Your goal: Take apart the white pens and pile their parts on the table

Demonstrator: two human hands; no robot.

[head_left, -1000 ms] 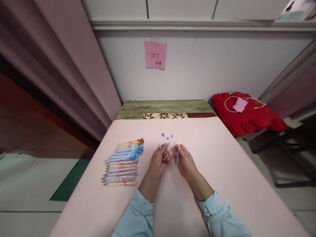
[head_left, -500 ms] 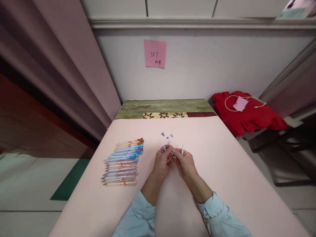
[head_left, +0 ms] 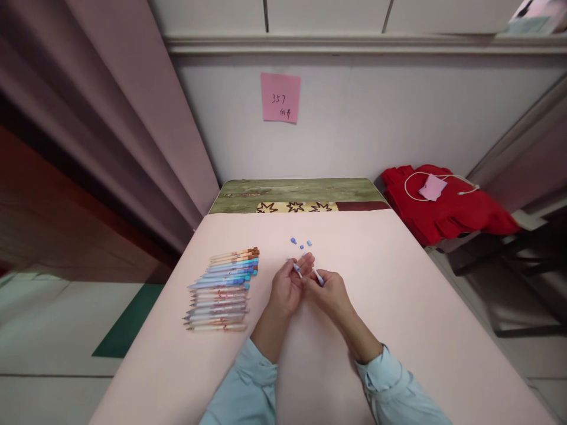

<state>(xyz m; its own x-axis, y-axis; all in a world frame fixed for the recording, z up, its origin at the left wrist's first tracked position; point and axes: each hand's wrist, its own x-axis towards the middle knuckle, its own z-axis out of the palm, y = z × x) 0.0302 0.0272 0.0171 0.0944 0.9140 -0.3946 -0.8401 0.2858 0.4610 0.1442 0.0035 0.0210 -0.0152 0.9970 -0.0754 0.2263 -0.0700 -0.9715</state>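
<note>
Palm up, my left hand (head_left: 286, 286) holds a slim blue-and-white pen part (head_left: 297, 270) under its thumb, with the other fingers stretched out. My right hand (head_left: 330, 292) is closed on another pen part (head_left: 318, 276), blue at one end with a thin white tip, and its fingertips meet the left palm. Beyond the hands lie several small blue pieces, among them a dark blue piece (head_left: 293, 240) and a light blue piece (head_left: 309, 243). Left of my hands, a row of pens (head_left: 221, 295) lies side by side, some with blue or brown ends, others clear.
A pale pink cover (head_left: 376, 383) lies over the table, with a green strip (head_left: 292, 189) showing at its far edge. A pink note (head_left: 280, 98) sticks to the wall. At the right is a red cloth (head_left: 460, 212) with a white cord on it.
My left hand has turned palm up and its fingers have opened out. The part in my right hand has tilted from upright to slanting. The loose blue pieces stay put.
</note>
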